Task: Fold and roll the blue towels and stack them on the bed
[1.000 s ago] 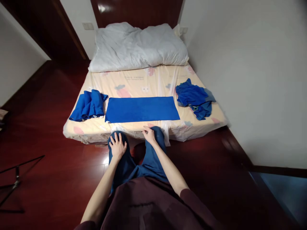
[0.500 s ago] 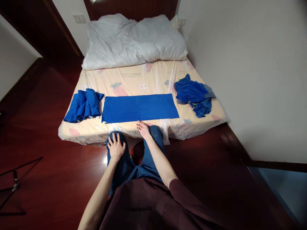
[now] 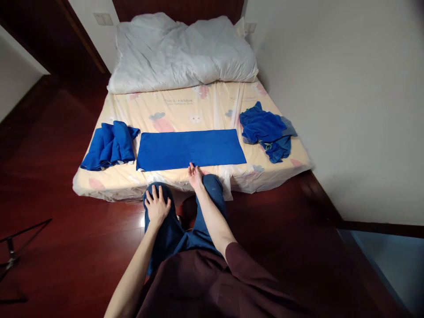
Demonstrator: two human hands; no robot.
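A blue cloth [image 3: 191, 149] lies flat and spread out near the front edge of the bed [image 3: 179, 106]. My left hand [image 3: 157, 206] rests on my left knee with its fingers spread, holding nothing. At the cloth's front edge is my right hand [image 3: 195, 175], empty, palm turned partly up and fingers apart; I cannot tell if a fingertip touches the cloth. Left of the flat cloth sit several folded blue cloths [image 3: 111, 145]. A crumpled heap of blue cloths [image 3: 267, 130] lies on the right side of the bed.
A pale quilt [image 3: 182, 53] is bunched at the head of the bed. To the right stands a white wall [image 3: 338, 97]. Black stand legs [image 3: 11, 251] show on the dark red floor [image 3: 79, 238] at the left.
My right hand has turned its palm further up and its fingers now reach the cloth's front edge. The view has shifted slightly. My left hand stays on the knee.
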